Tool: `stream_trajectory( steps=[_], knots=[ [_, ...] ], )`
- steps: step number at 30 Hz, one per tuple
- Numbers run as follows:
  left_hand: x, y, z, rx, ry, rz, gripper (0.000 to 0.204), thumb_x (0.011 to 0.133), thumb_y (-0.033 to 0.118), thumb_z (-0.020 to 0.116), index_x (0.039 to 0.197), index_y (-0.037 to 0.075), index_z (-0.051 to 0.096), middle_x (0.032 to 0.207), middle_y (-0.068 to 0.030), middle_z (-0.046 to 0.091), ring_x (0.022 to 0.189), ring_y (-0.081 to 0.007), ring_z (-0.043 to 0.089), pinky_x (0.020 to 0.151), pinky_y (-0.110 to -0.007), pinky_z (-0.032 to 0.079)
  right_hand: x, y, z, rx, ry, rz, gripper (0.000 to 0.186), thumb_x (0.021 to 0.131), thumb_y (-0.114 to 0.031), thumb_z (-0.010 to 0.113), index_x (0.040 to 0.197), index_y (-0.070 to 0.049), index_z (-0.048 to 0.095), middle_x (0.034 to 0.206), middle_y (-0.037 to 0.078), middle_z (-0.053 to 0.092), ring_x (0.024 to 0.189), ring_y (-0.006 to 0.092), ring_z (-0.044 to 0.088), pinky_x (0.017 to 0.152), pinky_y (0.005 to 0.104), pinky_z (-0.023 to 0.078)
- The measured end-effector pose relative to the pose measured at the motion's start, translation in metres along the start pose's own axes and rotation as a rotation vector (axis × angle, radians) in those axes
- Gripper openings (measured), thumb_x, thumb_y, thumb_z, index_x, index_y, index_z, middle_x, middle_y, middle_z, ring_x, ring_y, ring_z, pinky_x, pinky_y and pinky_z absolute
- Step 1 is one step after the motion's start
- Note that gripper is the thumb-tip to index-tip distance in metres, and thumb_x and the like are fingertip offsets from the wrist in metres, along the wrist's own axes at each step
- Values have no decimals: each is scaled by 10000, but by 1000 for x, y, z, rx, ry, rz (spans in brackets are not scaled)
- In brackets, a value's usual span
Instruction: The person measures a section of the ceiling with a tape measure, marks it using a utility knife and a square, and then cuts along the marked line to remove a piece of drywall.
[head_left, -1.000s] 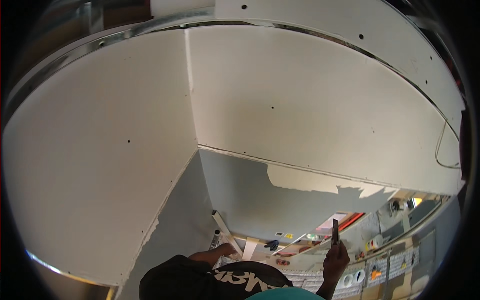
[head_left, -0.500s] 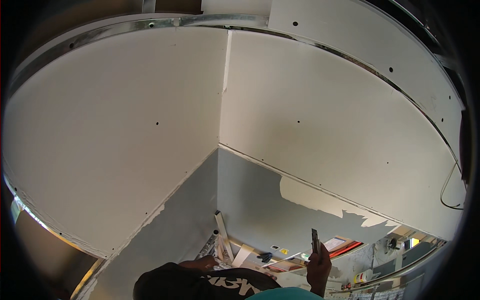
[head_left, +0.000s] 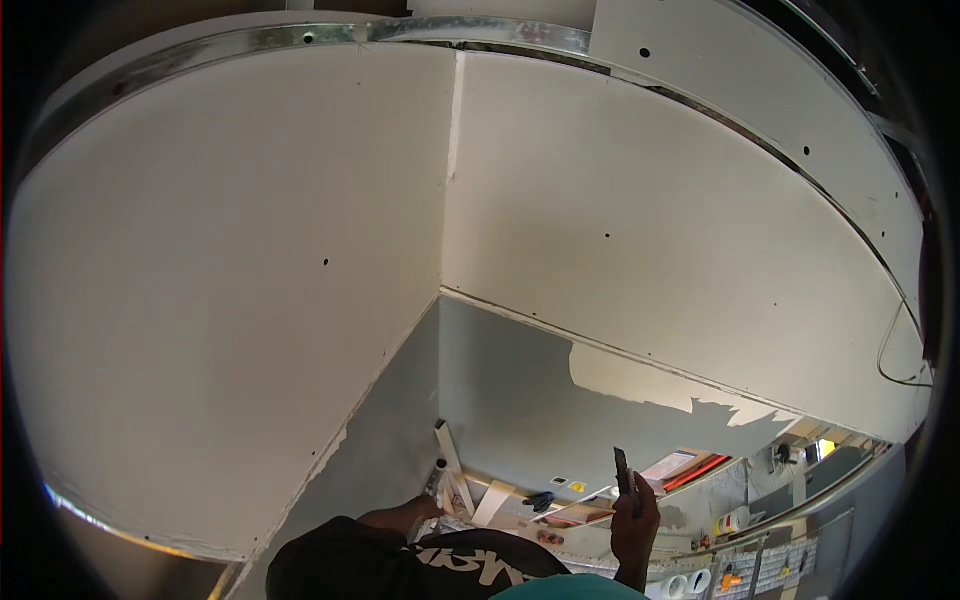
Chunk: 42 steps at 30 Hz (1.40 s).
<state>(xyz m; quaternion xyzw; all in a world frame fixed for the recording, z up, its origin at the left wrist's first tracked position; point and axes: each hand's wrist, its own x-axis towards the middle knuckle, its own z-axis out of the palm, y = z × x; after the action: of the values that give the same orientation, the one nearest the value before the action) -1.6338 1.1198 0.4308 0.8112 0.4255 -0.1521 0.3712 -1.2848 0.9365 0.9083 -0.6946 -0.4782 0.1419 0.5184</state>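
Observation:
My right hand is raised at the lower middle right, its fingers closed round a dark, narrow hand tool. The tool stands nearly upright with its tip above my fist. I cannot tell its exact kind from this side. At the lower middle my left hand reaches out past my black sleeve, beside a dark-ended tube and a pale board. Its fingers are too small and hidden to show a grip. Neither hand touches the pale ceiling panel above.
A grey wall with a ragged unpainted patch meets the ceiling panels in a corner. A curved metal track edges the panels. A loose wire hangs at right. A white bucket and lengths of pipe lie below.
The view has shifted slightly, showing more of the floor at lower right. My left hand shows more clearly beside the tube. My right hand still holds the tool, now tilted a little to the left.

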Motion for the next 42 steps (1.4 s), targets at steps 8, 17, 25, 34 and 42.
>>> stream_trajectory(
  steps=[8,17,25,34,42],
  knots=[
    [-15,-5,-19,-104,-100,-150,630,818,595,688,876,-28,757,801,-219,731,724,-313,738,719,-425,578,-32,-20,20,-59,86,24,402,929,-131,619,1294,37,606,782,87,669,662,119,592,594,303,487],
    [11,-16,-32,215,-135,274,611,886,585,601,907,-8,746,854,-214,735,748,-350,735,788,-438,580,-67,-40,37,-122,97,113,342,923,-111,658,1252,-18,655,893,160,746,770,183,715,693,347,550],
    [22,-32,-34,321,-116,272,695,864,654,646,824,-32,747,741,-195,722,705,-323,735,748,-412,584,-87,-53,46,-135,141,135,347,922,-106,660,1260,-26,658,900,161,745,759,185,714,697,338,554],
    [15,-19,-27,49,-128,13,684,893,620,616,831,-50,740,719,-191,719,646,-288,733,698,-400,590,-87,-51,36,-162,123,135,337,920,-118,669,1242,-22,662,910,173,745,769,216,723,700,345,555],
    [15,-4,-12,135,-128,259,619,886,573,630,804,-30,745,681,-173,710,630,-273,730,721,-394,594,-81,-47,25,-151,101,80,343,915,-134,684,1237,-18,661,967,198,749,851,260,751,740,357,569]
  ],
)
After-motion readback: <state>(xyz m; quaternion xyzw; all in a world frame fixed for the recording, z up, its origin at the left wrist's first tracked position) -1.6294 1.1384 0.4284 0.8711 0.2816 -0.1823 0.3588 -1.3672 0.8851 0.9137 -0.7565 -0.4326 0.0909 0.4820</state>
